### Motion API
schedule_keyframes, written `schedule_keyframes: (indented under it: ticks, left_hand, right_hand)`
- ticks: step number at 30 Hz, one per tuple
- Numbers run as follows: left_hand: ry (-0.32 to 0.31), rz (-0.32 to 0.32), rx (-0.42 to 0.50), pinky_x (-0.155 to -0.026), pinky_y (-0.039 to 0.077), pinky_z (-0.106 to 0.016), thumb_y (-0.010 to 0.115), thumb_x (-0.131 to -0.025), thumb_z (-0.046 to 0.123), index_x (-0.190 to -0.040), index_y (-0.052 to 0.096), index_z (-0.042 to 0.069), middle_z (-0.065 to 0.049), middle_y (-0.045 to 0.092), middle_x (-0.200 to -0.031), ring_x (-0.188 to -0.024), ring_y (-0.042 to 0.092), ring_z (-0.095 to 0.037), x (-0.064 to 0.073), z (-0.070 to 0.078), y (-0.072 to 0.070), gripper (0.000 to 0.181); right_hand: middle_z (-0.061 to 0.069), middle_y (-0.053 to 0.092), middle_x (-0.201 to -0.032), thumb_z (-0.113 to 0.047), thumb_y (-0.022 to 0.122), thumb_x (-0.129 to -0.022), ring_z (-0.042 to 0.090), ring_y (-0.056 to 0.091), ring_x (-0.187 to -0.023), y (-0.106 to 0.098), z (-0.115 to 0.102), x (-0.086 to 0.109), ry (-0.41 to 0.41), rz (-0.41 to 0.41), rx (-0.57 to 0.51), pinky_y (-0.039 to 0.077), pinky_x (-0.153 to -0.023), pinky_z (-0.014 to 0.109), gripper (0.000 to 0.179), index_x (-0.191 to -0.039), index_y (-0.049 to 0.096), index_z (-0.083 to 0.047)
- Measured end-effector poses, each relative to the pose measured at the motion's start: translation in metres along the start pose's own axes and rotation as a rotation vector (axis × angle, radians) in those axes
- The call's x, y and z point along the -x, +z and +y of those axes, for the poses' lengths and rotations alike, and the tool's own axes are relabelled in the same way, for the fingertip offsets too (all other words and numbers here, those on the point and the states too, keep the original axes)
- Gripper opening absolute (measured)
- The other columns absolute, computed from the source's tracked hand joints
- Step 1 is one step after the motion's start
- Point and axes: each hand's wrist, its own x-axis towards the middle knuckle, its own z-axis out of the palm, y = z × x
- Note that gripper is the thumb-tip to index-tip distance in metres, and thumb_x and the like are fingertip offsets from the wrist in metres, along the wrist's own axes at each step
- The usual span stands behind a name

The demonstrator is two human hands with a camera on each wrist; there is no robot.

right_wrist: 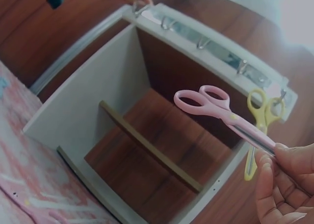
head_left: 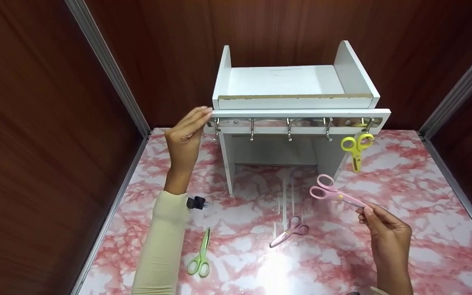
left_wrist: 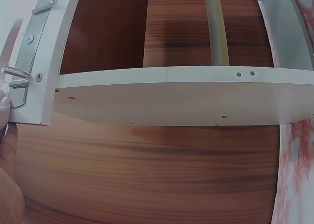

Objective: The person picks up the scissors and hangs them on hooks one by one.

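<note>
My right hand [head_left: 389, 237] pinches pink scissors [head_left: 339, 195] by the blade end, handle loops pointing up and left toward the rack. In the right wrist view, those pink scissors [right_wrist: 228, 116] are in front of yellow scissors [right_wrist: 265, 111]. The yellow scissors [head_left: 357, 149] hang by a handle loop from the rightmost hook of the metal hook rail [head_left: 268, 123]. At the rail's left end, my left hand [head_left: 187, 133] holds the corner with its fingers; the thumb is mostly hidden. In the left wrist view, fingers [left_wrist: 6, 150] show beside the rail end.
On the marbled tabletop [head_left: 146, 229] lie green scissors [head_left: 202, 256] at the left and a second pink pair [head_left: 291, 231] near the middle. The white shelf rack [head_left: 293, 102] stands behind them. Brown wood-grain walls [head_left: 35, 123] enclose the back and sides.
</note>
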Motion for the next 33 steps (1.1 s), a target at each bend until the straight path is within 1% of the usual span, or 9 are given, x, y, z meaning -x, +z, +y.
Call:
schedule_keyframes:
  ticks: [5,8,9,17,21,25,33]
  left_hand:
    - [-0.004,0.004,0.005,-0.096,0.059,-0.037,0.074,-0.084,-0.011,-0.100,0.079,-0.003,-0.015,0.076,-0.105,-0.103,0.072,-0.033,0.000,0.001,0.000,0.018]
    - [-0.001,0.000,0.010,-0.096,0.059,-0.037,0.074,-0.085,-0.012,-0.100,0.079,-0.003,-0.017,0.076,-0.105,-0.103,0.072,-0.033,0.000,0.001,-0.001,0.018]
    - [0.002,-0.005,0.008,-0.096,0.059,-0.037,0.074,-0.085,-0.011,-0.101,0.079,-0.003,-0.016,0.076,-0.105,-0.104,0.072,-0.032,0.000,0.001,-0.001,0.018]
    - [0.013,-0.014,-0.011,-0.097,0.058,-0.038,0.074,-0.085,-0.010,-0.101,0.079,-0.002,-0.017,0.076,-0.105,-0.105,0.072,-0.030,0.000,-0.001,-0.001,0.019]
    - [0.019,-0.013,-0.022,-0.096,0.058,-0.038,0.075,-0.085,-0.010,-0.101,0.080,-0.002,-0.017,0.076,-0.105,-0.105,0.072,-0.030,-0.001,-0.001,-0.001,0.019]
    - [0.019,-0.012,-0.025,-0.097,0.058,-0.038,0.074,-0.085,-0.010,-0.101,0.080,-0.001,-0.013,0.076,-0.107,-0.105,0.072,-0.030,-0.001,-0.001,-0.002,0.019]
    - [0.020,-0.011,-0.024,-0.096,0.059,-0.038,0.075,-0.085,-0.009,-0.101,0.079,-0.001,-0.013,0.076,-0.107,-0.104,0.072,-0.033,0.000,0.000,-0.002,0.019]
  right_hand:
    - [0.023,0.074,-0.083,0.014,0.062,-0.093,0.023,0.072,-0.071,0.009,-0.005,-0.004,-0.014,-0.036,-0.053,0.062,-0.066,0.026,0.018,-0.108,0.065,0.024]
    - [0.024,0.073,-0.082,0.016,0.061,-0.093,0.024,0.072,-0.070,0.015,-0.008,-0.006,-0.024,-0.046,-0.090,0.062,-0.065,0.027,0.017,-0.108,0.064,0.025]
    - [0.024,0.073,-0.082,0.016,0.061,-0.093,0.024,0.072,-0.069,0.017,-0.009,-0.007,-0.028,-0.047,-0.099,0.063,-0.065,0.027,0.018,-0.108,0.064,0.025]
    - [0.026,0.072,-0.081,0.015,0.061,-0.093,0.026,0.069,-0.068,0.032,-0.015,-0.012,-0.068,-0.041,-0.163,0.062,-0.064,0.028,0.020,-0.109,0.062,0.027]
    - [0.028,0.070,-0.080,0.016,0.061,-0.092,0.028,0.069,-0.067,0.037,-0.017,-0.015,-0.088,-0.023,-0.245,0.063,-0.063,0.030,0.019,-0.108,0.062,0.027]
    - [0.030,0.069,-0.079,0.018,0.063,-0.090,0.030,0.069,-0.065,0.043,-0.019,-0.018,-0.105,0.003,-0.333,0.063,-0.061,0.031,0.020,-0.107,0.062,0.028]
    - [0.030,0.069,-0.080,0.018,0.063,-0.090,0.029,0.070,-0.065,0.049,-0.019,-0.020,-0.131,0.005,-0.370,0.063,-0.059,0.030,0.020,-0.107,0.062,0.027]
